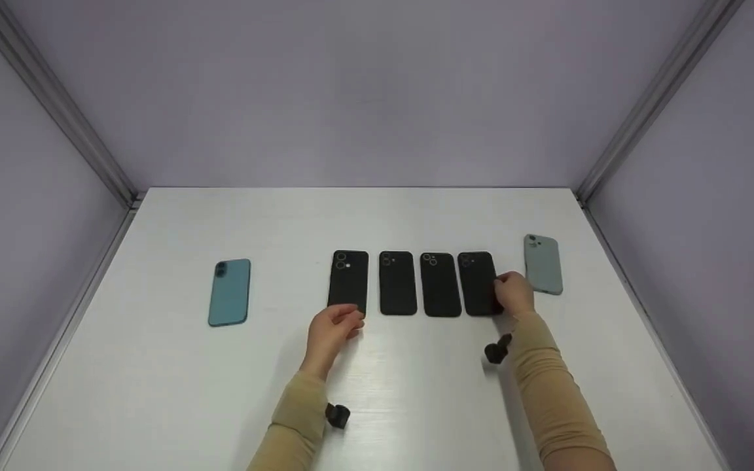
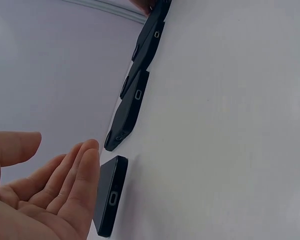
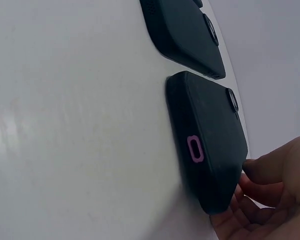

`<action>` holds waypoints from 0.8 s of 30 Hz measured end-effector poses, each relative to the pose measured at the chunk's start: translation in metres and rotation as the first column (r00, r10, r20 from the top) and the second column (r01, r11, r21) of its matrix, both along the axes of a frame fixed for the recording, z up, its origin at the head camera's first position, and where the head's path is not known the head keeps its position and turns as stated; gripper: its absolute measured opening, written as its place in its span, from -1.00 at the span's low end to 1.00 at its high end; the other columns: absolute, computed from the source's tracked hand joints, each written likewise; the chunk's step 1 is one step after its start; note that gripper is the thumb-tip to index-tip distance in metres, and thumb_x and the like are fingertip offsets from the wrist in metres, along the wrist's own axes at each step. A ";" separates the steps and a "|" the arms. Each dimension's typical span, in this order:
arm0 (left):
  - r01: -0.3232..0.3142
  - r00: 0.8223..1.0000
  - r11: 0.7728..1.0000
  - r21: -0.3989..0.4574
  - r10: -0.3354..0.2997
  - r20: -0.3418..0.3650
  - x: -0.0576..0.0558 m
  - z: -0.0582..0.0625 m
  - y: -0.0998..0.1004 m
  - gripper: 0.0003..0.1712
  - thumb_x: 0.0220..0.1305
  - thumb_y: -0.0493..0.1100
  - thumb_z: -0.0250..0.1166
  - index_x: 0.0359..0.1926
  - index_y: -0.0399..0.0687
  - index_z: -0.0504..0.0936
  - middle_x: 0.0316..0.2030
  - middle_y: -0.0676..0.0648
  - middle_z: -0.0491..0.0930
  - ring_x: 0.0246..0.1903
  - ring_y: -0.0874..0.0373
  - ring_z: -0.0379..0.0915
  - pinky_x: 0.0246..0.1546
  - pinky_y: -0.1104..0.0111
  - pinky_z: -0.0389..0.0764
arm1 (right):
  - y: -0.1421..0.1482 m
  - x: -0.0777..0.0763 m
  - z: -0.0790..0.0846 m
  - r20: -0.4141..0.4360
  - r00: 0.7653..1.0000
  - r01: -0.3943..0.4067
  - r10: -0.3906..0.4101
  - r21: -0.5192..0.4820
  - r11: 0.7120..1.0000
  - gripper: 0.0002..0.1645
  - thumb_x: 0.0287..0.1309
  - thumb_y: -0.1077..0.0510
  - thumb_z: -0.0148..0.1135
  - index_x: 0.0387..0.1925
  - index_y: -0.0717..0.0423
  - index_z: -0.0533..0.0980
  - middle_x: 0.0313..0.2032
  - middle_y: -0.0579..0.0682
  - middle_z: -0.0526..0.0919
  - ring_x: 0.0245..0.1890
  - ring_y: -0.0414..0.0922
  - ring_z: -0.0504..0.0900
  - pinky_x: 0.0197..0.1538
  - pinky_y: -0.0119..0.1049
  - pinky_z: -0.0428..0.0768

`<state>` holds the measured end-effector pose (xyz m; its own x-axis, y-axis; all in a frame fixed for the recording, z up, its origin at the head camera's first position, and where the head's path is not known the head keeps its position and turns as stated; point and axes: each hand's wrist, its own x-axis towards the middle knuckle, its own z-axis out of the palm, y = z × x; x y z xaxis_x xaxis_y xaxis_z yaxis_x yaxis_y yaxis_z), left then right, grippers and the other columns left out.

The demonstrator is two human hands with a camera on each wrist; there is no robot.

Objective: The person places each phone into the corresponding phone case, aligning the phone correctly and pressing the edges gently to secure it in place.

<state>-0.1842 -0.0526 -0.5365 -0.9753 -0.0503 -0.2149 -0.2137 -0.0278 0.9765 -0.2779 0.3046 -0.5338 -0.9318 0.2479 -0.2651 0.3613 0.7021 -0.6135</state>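
Several black phones lie in a row, camera side up. My right hand (image 1: 514,294) is at the right edge of the rightmost black phone (image 1: 478,282). In the right wrist view, the thumb (image 3: 265,170) and curled fingers hold that phone's side near a corner; a pink rim circles its port. My left hand (image 1: 332,333) is by the lower end of the leftmost black phone (image 1: 349,281) and overlaps it in the head view. The left wrist view has its thumb and nearly straight fingers (image 2: 82,182) apart, with nothing between them.
A blue phone (image 1: 230,292) lies off to the left, and a pale green phone (image 1: 544,265) is just beyond my right hand. Between the end ones are two more black phones, a left one (image 1: 398,284) and a right one (image 1: 440,286). Walls enclose the white table (image 1: 174,392).
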 end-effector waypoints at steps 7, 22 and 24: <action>-0.065 0.998 0.997 -0.050 0.065 -0.003 -0.004 0.003 -0.018 -0.60 0.33 -0.23 0.30 0.11 -0.40 0.56 -0.12 -0.23 0.67 -0.17 0.05 0.65 -0.11 0.31 0.64 | 0.000 0.001 -0.001 -0.026 1.000 -0.013 0.013 0.022 1.000 -0.56 0.42 0.21 -0.09 0.10 0.52 0.43 0.05 0.43 0.52 0.07 0.27 0.51 0.13 0.06 0.49; -0.300 0.950 0.903 -0.307 0.313 -0.010 -0.029 0.019 -0.107 -0.55 0.43 -0.16 0.17 0.19 -0.40 0.49 0.02 -0.34 0.55 0.01 -0.13 0.54 0.08 0.15 0.54 | -0.002 0.002 -0.003 -0.040 0.999 0.002 0.000 0.029 1.000 -0.53 0.34 0.24 -0.12 0.09 0.53 0.43 0.05 0.45 0.52 0.08 0.27 0.51 0.13 0.06 0.49; -0.305 0.947 0.889 -0.341 0.321 -0.010 -0.031 0.020 -0.115 -0.54 0.43 -0.14 0.16 0.19 -0.41 0.48 0.05 -0.35 0.54 0.03 -0.15 0.52 0.09 0.12 0.52 | -0.002 0.002 -0.002 -0.044 0.999 0.001 0.000 0.030 1.000 -0.53 0.32 0.25 -0.13 0.09 0.54 0.43 0.05 0.46 0.52 0.08 0.28 0.51 0.14 0.06 0.48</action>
<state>-0.2148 -0.1675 -0.5170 -0.8865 -0.4282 -0.1756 -0.2926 0.2247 0.9294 -0.2761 0.3028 -0.5353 -0.9423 0.2556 -0.2160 0.3347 0.7205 -0.6073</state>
